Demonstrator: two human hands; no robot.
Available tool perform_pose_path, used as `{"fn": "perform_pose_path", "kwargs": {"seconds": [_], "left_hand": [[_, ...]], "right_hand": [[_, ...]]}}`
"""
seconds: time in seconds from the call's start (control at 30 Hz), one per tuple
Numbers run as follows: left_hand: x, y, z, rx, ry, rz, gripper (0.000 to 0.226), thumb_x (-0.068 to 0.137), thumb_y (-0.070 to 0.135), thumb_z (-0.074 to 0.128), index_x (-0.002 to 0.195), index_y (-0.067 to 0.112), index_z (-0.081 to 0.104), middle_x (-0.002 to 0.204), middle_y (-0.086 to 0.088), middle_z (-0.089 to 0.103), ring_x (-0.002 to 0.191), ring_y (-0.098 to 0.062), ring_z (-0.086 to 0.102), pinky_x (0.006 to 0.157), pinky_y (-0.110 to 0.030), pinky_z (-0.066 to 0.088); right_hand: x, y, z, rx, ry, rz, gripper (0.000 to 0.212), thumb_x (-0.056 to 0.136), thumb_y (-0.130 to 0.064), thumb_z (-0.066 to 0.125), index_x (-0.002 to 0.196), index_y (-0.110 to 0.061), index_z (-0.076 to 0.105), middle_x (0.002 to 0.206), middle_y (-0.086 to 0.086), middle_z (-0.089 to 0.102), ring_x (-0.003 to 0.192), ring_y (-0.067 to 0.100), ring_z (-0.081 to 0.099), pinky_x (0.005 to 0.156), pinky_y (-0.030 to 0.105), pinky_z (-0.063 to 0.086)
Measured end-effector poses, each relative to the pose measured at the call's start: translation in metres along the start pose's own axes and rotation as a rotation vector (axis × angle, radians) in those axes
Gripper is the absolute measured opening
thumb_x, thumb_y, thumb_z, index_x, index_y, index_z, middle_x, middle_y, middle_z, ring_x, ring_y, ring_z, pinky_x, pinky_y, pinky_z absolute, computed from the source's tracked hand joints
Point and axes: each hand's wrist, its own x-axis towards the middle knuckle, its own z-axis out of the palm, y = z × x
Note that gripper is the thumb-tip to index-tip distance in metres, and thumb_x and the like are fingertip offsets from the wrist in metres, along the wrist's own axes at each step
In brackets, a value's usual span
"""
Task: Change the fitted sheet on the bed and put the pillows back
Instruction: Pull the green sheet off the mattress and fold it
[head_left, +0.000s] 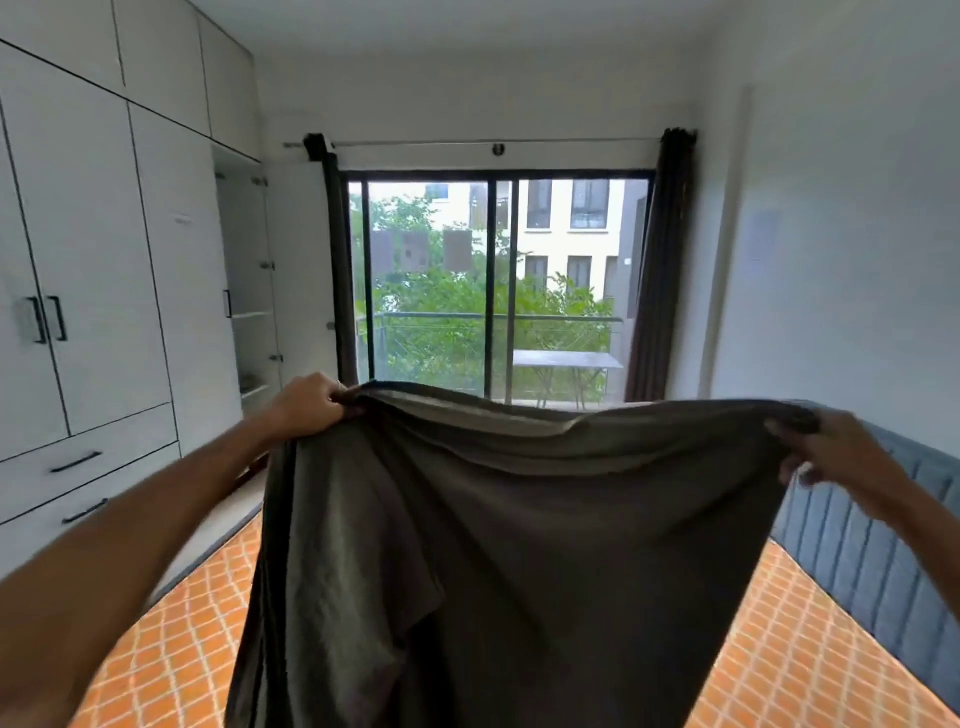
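Observation:
A dark grey-brown fitted sheet hangs spread in the air in front of me, above the bed. My left hand grips its upper left edge, fingers closed on the bunched fabric. My right hand pinches the upper right edge. Both arms are stretched forward and apart. Below the sheet lies the bare mattress, orange with a pale diamond pattern, showing at both sides of the cloth. The sheet hides the middle of the mattress. No pillows are in view.
A blue padded headboard runs along the right wall. White wardrobes with drawers line the left side, one door standing open. A sliding glass door with dark curtains faces me, with a narrow strip of floor left of the bed.

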Motion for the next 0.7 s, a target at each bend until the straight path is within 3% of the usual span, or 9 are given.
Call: {"fn": "perform_pose_path", "kwargs": {"seconds": [0.07, 0.17, 0.33, 0.4, 0.47, 0.57, 0.63, 0.7], "left_hand": [[0.001, 0.000, -0.023, -0.045, 0.055, 0.020, 0.033, 0.089, 0.027, 0.068, 0.058, 0.022, 0.056, 0.065, -0.010, 0.059, 0.067, -0.024, 0.056, 0.055, -0.028, 0.034], [0.019, 0.022, -0.074, -0.080, 0.221, 0.076, 0.037, 0.090, 0.024, 0.066, 0.057, 0.019, 0.050, 0.059, -0.004, 0.051, 0.060, -0.019, 0.049, 0.052, -0.026, 0.032], [0.060, 0.075, -0.191, -0.103, 0.550, 0.168, 0.020, 0.090, 0.011, 0.059, 0.083, -0.008, 0.062, 0.089, -0.027, 0.061, 0.087, -0.038, 0.058, 0.066, -0.030, 0.033], [0.063, 0.091, -0.233, -0.139, 0.634, 0.199, 0.029, 0.091, 0.021, 0.061, 0.082, -0.006, 0.063, 0.082, -0.021, 0.060, 0.082, -0.035, 0.057, 0.063, -0.032, 0.034], [0.065, 0.104, -0.270, -0.187, 0.687, 0.231, 0.036, 0.090, 0.033, 0.064, 0.073, 0.001, 0.061, 0.074, -0.014, 0.058, 0.076, -0.030, 0.054, 0.062, -0.032, 0.034], [0.065, 0.126, -0.316, -0.199, 0.791, 0.271, 0.038, 0.089, 0.038, 0.064, 0.081, 0.001, 0.064, 0.082, -0.015, 0.060, 0.082, -0.029, 0.053, 0.070, -0.032, 0.035], [0.064, 0.141, -0.341, -0.225, 0.867, 0.303, 0.036, 0.090, 0.038, 0.063, 0.081, 0.003, 0.062, 0.077, -0.011, 0.054, 0.080, -0.028, 0.051, 0.067, -0.031, 0.034], [0.063, 0.153, -0.357, -0.273, 0.922, 0.335, 0.035, 0.092, 0.037, 0.060, 0.074, 0.007, 0.057, 0.070, -0.005, 0.048, 0.068, -0.021, 0.048, 0.056, -0.030, 0.031]], "right_hand": [[0.004, -0.029, -0.004, 0.067, 0.040, -0.073, 0.011, 0.095, -0.016, 0.055, 0.106, -0.016, 0.059, 0.061, 0.006, 0.065, 0.036, 0.012, 0.059, 0.032, 0.014, 0.036], [0.023, -0.086, -0.009, 0.232, 0.163, -0.130, 0.016, 0.097, -0.020, 0.054, 0.113, -0.018, 0.055, 0.077, 0.009, 0.062, 0.038, 0.013, 0.060, 0.037, 0.016, 0.046], [0.059, -0.201, -0.032, 0.399, 0.514, -0.330, 0.023, 0.096, -0.025, 0.056, 0.117, -0.017, 0.057, 0.086, 0.005, 0.058, 0.064, 0.017, 0.054, 0.041, 0.020, 0.050], [0.069, -0.240, -0.053, 0.354, 0.651, -0.393, 0.031, 0.095, -0.029, 0.057, 0.117, -0.008, 0.058, 0.089, 0.013, 0.059, 0.056, 0.019, 0.055, 0.034, 0.017, 0.045], [0.075, -0.273, -0.075, 0.313, 0.743, -0.437, 0.032, 0.094, -0.031, 0.057, 0.111, -0.004, 0.058, 0.075, 0.013, 0.058, 0.042, 0.017, 0.055, 0.032, 0.017, 0.041], [0.078, -0.313, -0.097, 0.242, 0.818, -0.513, 0.029, 0.095, -0.031, 0.055, 0.107, -0.005, 0.059, 0.069, 0.012, 0.057, 0.044, 0.019, 0.055, 0.038, 0.020, 0.044], [0.082, -0.336, -0.111, 0.221, 0.885, -0.571, 0.033, 0.095, -0.033, 0.055, 0.109, -0.004, 0.060, 0.085, 0.020, 0.063, 0.058, 0.026, 0.062, 0.052, 0.023, 0.049], [0.088, -0.354, -0.125, 0.231, 0.974, -0.609, 0.039, 0.094, -0.036, 0.054, 0.113, -0.004, 0.060, 0.102, 0.023, 0.065, 0.081, 0.035, 0.065, 0.072, 0.036, 0.053]]}}
